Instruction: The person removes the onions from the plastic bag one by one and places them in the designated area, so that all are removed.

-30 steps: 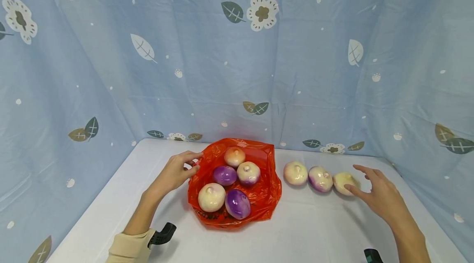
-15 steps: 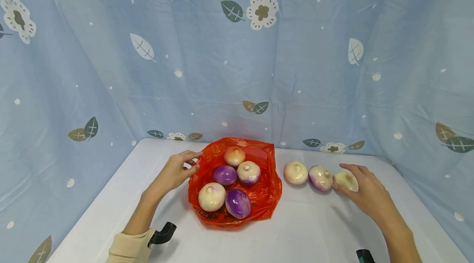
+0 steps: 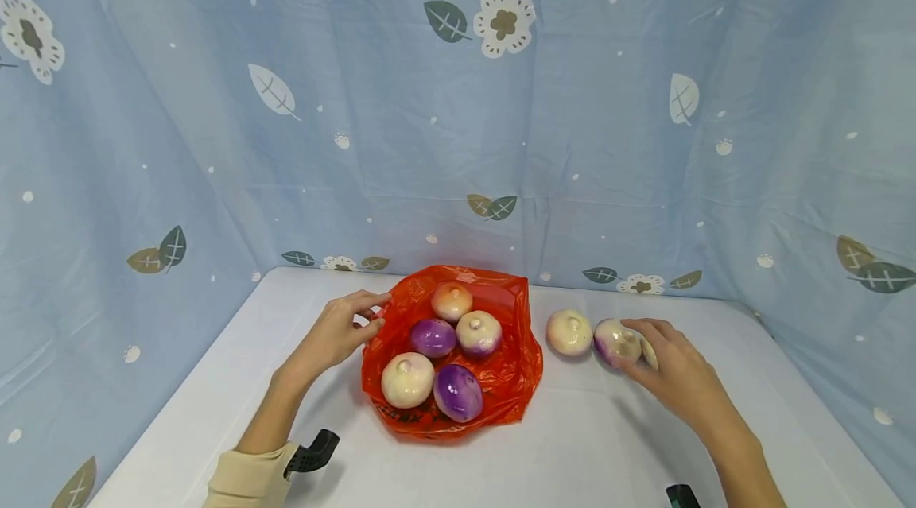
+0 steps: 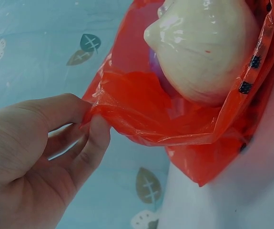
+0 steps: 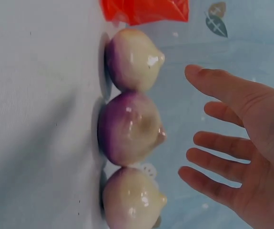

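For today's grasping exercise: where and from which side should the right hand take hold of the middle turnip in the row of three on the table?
Probably from above, across the middle turnip at its free front and back flanks, since neighbours sit close on both sides. The right hand hovers open over it.

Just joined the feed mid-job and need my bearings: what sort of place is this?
Probably a staged recording booth, not a kitchen: a white table closed in by a blue leaf-print curtain, with only a red bag of onions.
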The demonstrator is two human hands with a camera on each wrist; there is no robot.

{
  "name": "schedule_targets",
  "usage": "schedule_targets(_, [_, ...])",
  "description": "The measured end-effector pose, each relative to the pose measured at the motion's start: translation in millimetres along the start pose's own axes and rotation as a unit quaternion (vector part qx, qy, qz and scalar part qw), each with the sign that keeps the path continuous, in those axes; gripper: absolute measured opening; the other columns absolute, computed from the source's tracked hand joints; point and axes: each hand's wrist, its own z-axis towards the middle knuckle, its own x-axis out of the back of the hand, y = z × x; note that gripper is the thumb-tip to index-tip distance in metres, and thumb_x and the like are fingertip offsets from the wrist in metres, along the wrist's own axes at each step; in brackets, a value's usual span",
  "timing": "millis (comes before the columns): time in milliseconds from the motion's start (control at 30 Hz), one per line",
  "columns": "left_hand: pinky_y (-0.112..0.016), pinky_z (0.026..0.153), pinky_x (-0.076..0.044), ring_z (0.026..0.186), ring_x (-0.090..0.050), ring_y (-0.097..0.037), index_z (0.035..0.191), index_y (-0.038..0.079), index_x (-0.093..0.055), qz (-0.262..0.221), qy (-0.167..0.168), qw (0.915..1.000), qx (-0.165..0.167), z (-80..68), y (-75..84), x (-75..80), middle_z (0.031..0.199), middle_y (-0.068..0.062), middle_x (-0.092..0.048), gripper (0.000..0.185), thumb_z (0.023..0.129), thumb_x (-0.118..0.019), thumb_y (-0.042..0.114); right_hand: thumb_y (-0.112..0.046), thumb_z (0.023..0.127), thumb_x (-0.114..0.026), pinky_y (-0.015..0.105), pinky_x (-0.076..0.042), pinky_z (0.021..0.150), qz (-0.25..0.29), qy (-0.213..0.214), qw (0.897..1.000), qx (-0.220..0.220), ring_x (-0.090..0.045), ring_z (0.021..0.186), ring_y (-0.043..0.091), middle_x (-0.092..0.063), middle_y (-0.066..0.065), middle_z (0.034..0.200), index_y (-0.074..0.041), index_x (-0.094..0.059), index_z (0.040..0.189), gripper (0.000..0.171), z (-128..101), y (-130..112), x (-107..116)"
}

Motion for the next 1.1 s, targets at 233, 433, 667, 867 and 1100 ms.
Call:
schedule_targets(233, [-0.027, 0.070, -0.061, 0.087, -0.068, -0.019, 0.124, 0.002, -0.067, 0.002, 0.003, 1.0000, -0.003, -0.5, 0.4, 0.6, 0.115, -0.011, -0.070, 0.037, 0.088, -0.067, 0.001, -0.036, 0.080, -0.080, 0.066, -0.050, 0.085, 0.005, -0.002, 1.000, 0.009, -0.058, 0.115, 0.042, -0.060, 0.015, 0.126, -0.014, -0.059, 0.129, 0.058, 2, -13, -10])
schedule_targets(433, [-0.025, 0.070, -0.061, 0.087, -0.068, -0.020, 0.124, 0.002, -0.067, 0.006, 0.007, 0.9999, -0.005, 0.1, 0.1, 0.5, 0.115, -0.011, -0.071, 0.036, 0.087, -0.067, 0.001, -0.030, 0.078, -0.082, 0.060, -0.051, 0.091, 0.012, 0.002, 0.999, 0.045, -0.059, 0.119, 0.037, -0.061, 0.010, 0.127, -0.013, -0.061, 0.128, 0.056, 2, -23, -19])
schedule_targets(667, [-0.026, 0.070, -0.061, 0.087, -0.068, -0.020, 0.124, 0.002, -0.067, 0.005, 0.004, 1.0000, -0.005, 0.2, 1.6, 1.4, 0.115, -0.012, -0.070, 0.036, 0.088, -0.067, 0.001, -0.031, 0.079, -0.081, 0.062, -0.049, 0.095, 0.025, -0.018, 0.998, 0.047, -0.058, 0.120, 0.035, -0.061, 0.009, 0.127, -0.014, -0.061, 0.129, 0.056, 3, -35, -24])
schedule_targets(867, [-0.023, 0.069, -0.060, 0.088, -0.068, -0.020, 0.125, 0.002, -0.066, 0.000, 0.004, 1.0000, -0.008, 1.1, 3.3, 2.1, 0.116, -0.011, -0.070, 0.037, 0.088, -0.067, 0.003, -0.036, 0.079, -0.080, 0.073, -0.038, 0.099, 0.012, -0.034, 0.999, 0.035, -0.059, 0.119, 0.030, -0.062, 0.004, 0.125, -0.019, -0.060, 0.129, 0.057, 5, -49, -28])
schedule_targets(1100, [-0.022, 0.069, -0.060, 0.088, -0.068, -0.020, 0.126, 0.003, -0.066, -0.004, 0.004, 1.0000, -0.007, -1.2, 3.3, 3.2, 0.116, -0.011, -0.070, 0.038, 0.089, -0.067, 0.004, -0.040, 0.079, -0.080, 0.053, -0.055, 0.092, 0.019, -0.043, 0.998, 0.050, -0.062, 0.116, 0.027, -0.063, 0.005, 0.126, -0.020, -0.061, 0.130, 0.058, 11, -64, -40])
